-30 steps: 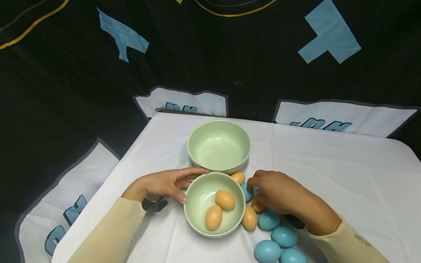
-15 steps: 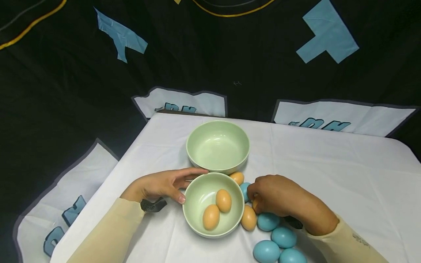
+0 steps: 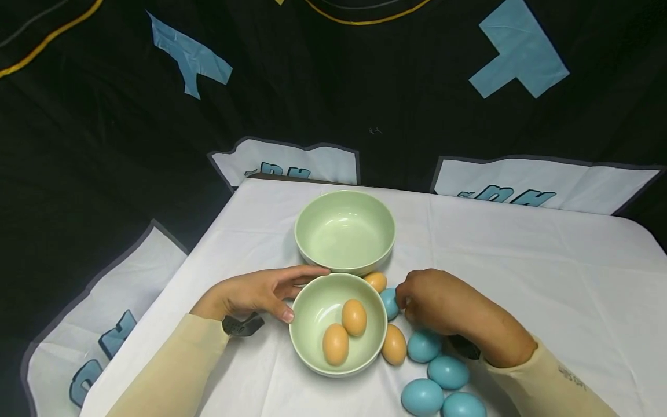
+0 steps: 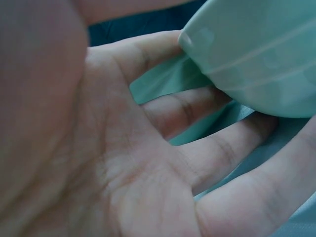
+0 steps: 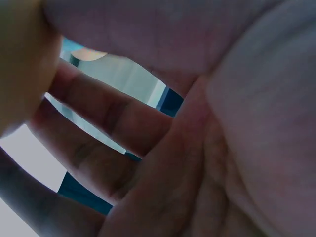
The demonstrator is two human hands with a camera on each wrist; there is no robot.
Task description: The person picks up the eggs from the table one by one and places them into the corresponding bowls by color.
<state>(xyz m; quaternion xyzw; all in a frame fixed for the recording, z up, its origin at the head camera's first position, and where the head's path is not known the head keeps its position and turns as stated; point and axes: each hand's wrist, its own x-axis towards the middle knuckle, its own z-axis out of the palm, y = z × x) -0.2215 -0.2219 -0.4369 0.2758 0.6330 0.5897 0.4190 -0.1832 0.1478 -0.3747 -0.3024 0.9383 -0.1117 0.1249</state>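
Near bowl braced, orange egg in the right hand

Landmark: the near bowl, upright on the white cloth. Two orange eggs lie inside it, together at the bottom. The far bowl sits just beyond it.

Left hand at the near bowl's left side, fingers spread, thumb and forefinger touching the rim; probably there to steady it, as nothing suggests lifting.

Right hand to the bowl's right, low, half closed. Wrist view shows thumb and fingers pinching an orange egg; the head view hides it. A light hold, likely suited to a smooth, rounded thing.

Blue egg between near bowl and right hand; contact with the fingertips cannot be told. Loose orange egg right beside the bowl.
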